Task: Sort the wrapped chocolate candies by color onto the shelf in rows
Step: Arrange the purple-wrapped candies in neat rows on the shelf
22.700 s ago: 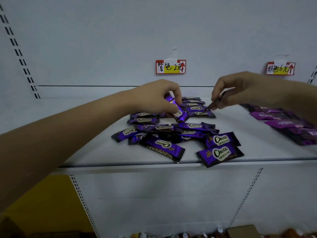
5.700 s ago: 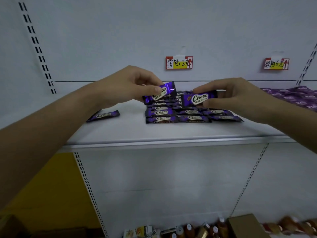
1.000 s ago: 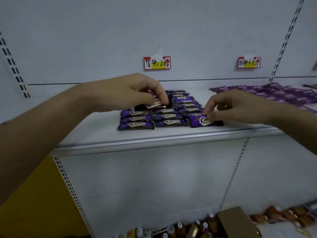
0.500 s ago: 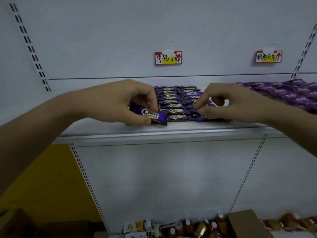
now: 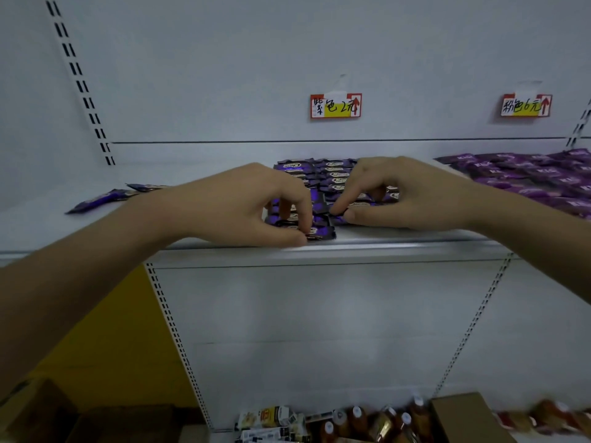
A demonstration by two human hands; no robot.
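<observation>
Both hands work at the near edge of the purple candy rows (image 5: 332, 174) on the shelf (image 5: 399, 247).
The left hand (image 5: 243, 206) pinches a purple candy (image 5: 323, 233) between thumb and forefinger at the near left corner. The right hand (image 5: 406, 196) pinches a neighbouring candy (image 5: 358, 205) just right of it. Stray candies (image 5: 105, 197) lie far left, pink candies (image 5: 527, 180) right.

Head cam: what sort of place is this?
Likely a shop, or a mock one: slotted white shelving, handwritten price tags above it, wrapped candies laid in rows, and bottles lower down.
</observation>
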